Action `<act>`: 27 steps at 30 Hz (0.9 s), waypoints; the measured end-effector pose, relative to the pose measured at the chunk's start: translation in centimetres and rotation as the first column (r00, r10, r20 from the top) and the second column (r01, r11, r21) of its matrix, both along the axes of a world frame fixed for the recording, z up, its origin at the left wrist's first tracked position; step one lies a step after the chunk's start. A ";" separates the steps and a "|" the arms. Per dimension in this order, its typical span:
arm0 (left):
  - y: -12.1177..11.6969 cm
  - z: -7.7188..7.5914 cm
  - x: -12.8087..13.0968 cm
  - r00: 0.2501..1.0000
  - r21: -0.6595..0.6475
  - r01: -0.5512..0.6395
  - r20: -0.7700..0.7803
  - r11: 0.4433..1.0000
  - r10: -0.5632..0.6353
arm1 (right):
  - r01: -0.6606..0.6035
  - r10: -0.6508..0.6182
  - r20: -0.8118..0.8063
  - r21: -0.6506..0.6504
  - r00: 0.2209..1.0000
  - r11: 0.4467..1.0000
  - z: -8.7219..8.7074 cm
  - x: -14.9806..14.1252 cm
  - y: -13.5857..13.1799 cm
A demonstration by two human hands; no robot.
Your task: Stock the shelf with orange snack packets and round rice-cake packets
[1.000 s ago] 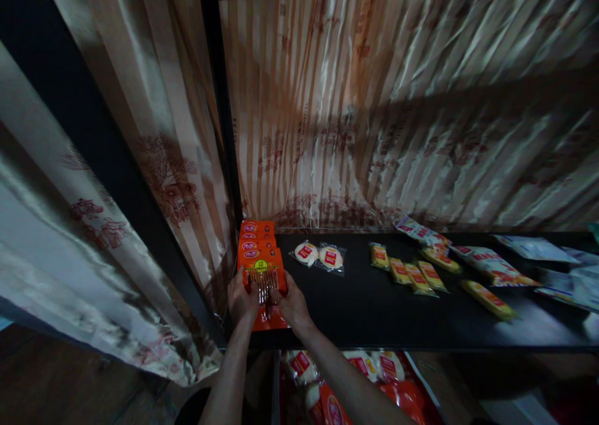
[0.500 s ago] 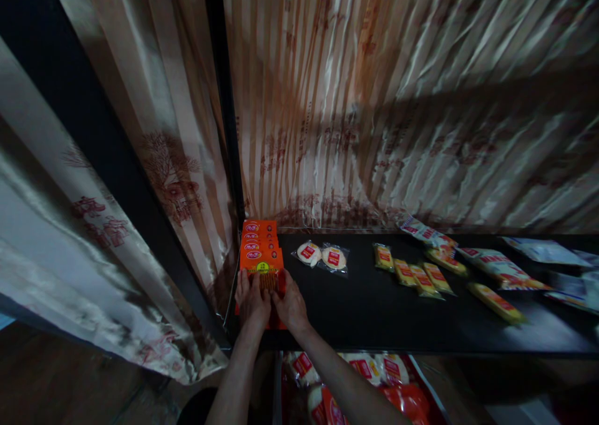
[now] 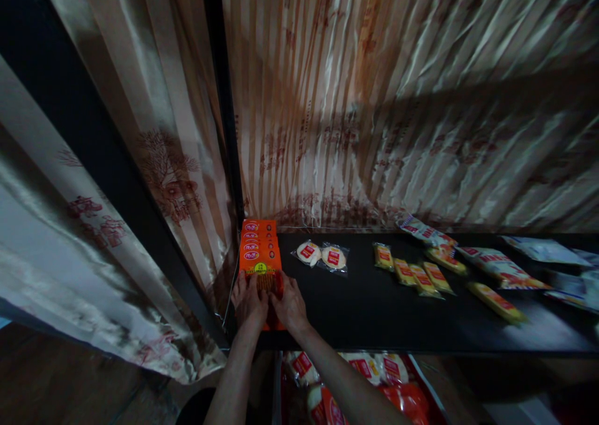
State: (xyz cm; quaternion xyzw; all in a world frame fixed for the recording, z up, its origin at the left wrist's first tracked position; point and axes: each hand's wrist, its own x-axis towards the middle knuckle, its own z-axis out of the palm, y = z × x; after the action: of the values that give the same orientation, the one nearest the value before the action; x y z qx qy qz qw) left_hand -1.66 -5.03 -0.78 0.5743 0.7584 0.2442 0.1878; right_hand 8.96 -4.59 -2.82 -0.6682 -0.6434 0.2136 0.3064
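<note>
Two bare hands, left hand (image 3: 248, 301) and right hand (image 3: 291, 304), rest on the front orange packet (image 3: 267, 281) at the left end of a black shelf (image 3: 337, 316), near its front left corner. Behind it, other orange packets (image 3: 258, 234) overlap in a column reaching the back left corner; that column looks all but laid, though the hands are not yet off its nearest packet. The packet lies flat beneath the fingers, the left ones spread over its left half, the right ones along its right edge, thumbs close together between; whether they grip or merely press cannot be told. Toward the back edge, just right of the column, lie two round wrapped crackers (image 3: 334, 258); small yellow packets (image 3: 421, 278) lie farther right. Below the front edge, a crate (image 3: 429, 387) holds more wrapped crackers (image 3: 364, 368) and red packaging (image 3: 408, 400), goods not on the shelf.
</note>
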 end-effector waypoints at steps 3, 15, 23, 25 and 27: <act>0.0 0.2 0.0 0.995 -0.054 -0.004 -0.100 0.999 -0.001 | -0.007 0.007 0.018 0.011 1.000 1.000 -0.1 0.1 -0.1; 0.0 -0.5 0.2 0.987 -0.016 0.015 -0.158 1.000 -0.018 | -0.028 0.019 0.095 0.100 0.995 0.995 -0.4 -0.2 -0.5; 0.2 -0.3 0.3 0.987 0.001 0.007 -0.158 1.000 -0.007 | -0.003 0.000 0.022 0.120 1.000 0.993 -1.0 -0.2 -0.3; 0.2 -0.3 0.3 0.986 -0.005 0.010 -0.165 1.000 -0.011 | -0.013 0.015 -0.011 0.122 1.000 0.992 -1.1 -0.2 -0.3; 0.3 -0.4 0.4 0.984 0.002 0.010 -0.178 1.000 -0.009 | -0.003 0.011 -0.060 0.130 0.998 0.991 -1.2 -0.1 -0.1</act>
State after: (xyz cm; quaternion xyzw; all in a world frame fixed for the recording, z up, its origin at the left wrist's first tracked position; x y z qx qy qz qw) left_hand -1.28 -4.78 -1.18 0.5977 0.7691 0.1919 0.1198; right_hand 8.85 -4.72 -3.98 -0.6378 -0.6487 0.1925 0.3679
